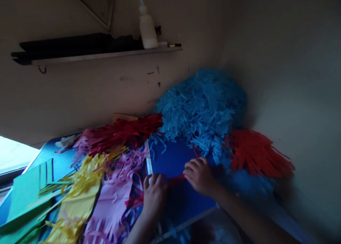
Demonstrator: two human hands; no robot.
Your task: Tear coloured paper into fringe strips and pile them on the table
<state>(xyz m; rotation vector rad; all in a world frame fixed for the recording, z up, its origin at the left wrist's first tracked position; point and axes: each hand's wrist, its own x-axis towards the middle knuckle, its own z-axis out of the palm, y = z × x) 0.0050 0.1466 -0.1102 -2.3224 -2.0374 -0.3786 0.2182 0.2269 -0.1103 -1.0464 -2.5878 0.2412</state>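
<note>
Red paper [176, 180] stretches between my two hands over the blue table [170, 158]. My left hand [155, 191] is closed on its left part, with more red paper showing beyond the wrist side. The fingers of my right hand [198, 174] are curled around the other end, and a thin red strip rises just behind them. Left of my left hand lies fringed pink paper [113, 197], with fringed yellow paper [82, 197] beside it. The hands are slightly blurred.
A big heap of blue shredded paper [199, 105] rests against the wall. Red-orange fringe [258, 153] lies at right, dark red fringe [125, 130] behind, green sheets [28, 190] at left. A wall shelf [106, 56] holds a white bottle [148, 30].
</note>
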